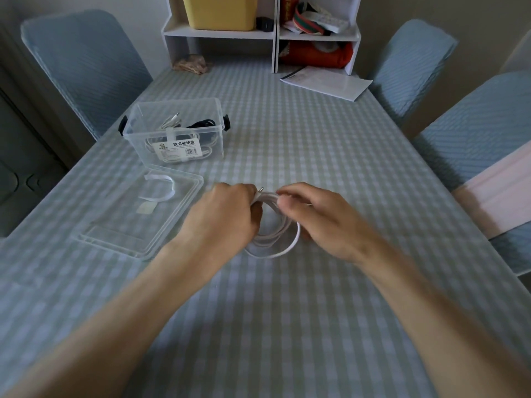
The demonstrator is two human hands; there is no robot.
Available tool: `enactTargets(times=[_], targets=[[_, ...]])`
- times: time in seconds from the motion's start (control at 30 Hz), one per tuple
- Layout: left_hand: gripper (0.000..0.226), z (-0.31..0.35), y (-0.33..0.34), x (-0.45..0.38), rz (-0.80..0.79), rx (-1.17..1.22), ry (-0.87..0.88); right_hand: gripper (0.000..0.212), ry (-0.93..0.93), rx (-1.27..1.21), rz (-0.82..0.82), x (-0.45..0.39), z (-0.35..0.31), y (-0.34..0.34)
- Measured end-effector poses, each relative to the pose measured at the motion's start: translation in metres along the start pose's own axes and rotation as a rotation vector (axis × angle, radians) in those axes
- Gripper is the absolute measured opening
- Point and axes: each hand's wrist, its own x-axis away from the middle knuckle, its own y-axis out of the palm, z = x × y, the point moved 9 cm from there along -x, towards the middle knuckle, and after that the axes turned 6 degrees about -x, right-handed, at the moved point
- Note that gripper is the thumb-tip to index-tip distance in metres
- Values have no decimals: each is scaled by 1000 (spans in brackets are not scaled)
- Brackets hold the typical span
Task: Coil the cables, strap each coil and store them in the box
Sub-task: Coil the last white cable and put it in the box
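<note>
Checked cloth in pale green and white covers the surface [316,145], with blue-covered chairs [86,67] round it and a white shelf unit [261,35] at the far edge. Near the middle of the near half, both hands work one white cable [280,242] that is already gathered into loops. The left hand [227,216] has its fingers curled round the top of the coil, where a small metal plug tip sticks out, likely to keep the turns from springing apart. The right hand [319,216] pinches the same bundle from the other side between thumb and fingertips, so each grip is closed on the cable, and the lower loops rest on the cloth. My guess is the coil is being squared up for strapping. A white strap [161,189] lies ready on the clear lid [120,234], just left of the hands and close enough to reach. Beyond the lid, toward the far left, the clear box [138,145] stands open and holds white and black coils, one wrapped by a white band. Its label reads 欧式收纳盒; the smaller print and barcode are too fine to read
</note>
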Motion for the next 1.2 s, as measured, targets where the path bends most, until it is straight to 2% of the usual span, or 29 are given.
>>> enactTargets(times=[0.13,0.2,0.3,0.4,0.53,0.6,0.67,0.87,0.93,1.07,1.13,1.2], targets=[[28,10,2,3,-95,174,30,18,-79,77,-57,0,-7,8],[29,13,4,5,-169,301,20,10,-88,45,-42,0,-7,6],[27,13,6,6,-216,431,13,27,-83,10,14,1,-7,2],[24,15,10,5,-266,458,65,37,-63,41,21,0,-4,3],[22,13,22,6,-369,549,88,39,-47,86,8,-2,-3,5],[28,14,21,6,-385,592,130,40,-52,116,1,-2,-4,4],[35,11,16,3,-346,624,152,40,-32,168,4,-3,-2,0],[33,-24,-2,-13,-104,662,-81,41,10,314,-30,-3,3,-1],[36,-24,-1,-13,-77,627,-114,41,19,370,-52,-2,2,4],[35,-11,8,-9,-104,683,-74,40,-2,384,-46,-1,-3,10],[29,-5,11,-8,-70,740,-34,40,-7,356,-29,-2,-2,10],[35,0,10,-7,-13,687,25,40,-1,344,-4,-3,-1,6]])
